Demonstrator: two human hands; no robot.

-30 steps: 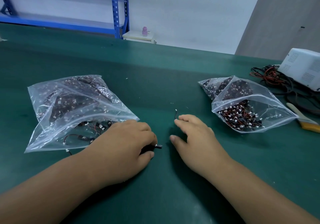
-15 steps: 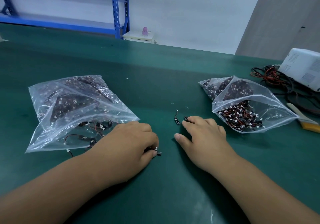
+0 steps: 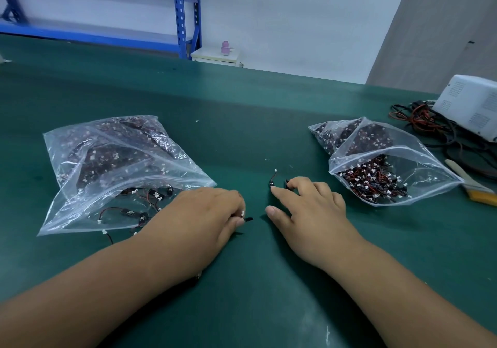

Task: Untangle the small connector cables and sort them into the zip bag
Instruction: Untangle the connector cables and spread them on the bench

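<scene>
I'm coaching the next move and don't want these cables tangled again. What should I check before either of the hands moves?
1. Left hand pinches a cable end: ok.
2. Right hand has a fingertip on the loose cable: ok.
3. Loose cable is separate from the black piece beside it: cannot tell.
4. Left bag mouth is open enough for a drop: cannot tell, the left hand covers part of it.
5. Right bag mouth gapes open: ok.
6. All sorted cables are inside the left bag: not ok, a stray cable pokes out at its edge.
</scene>
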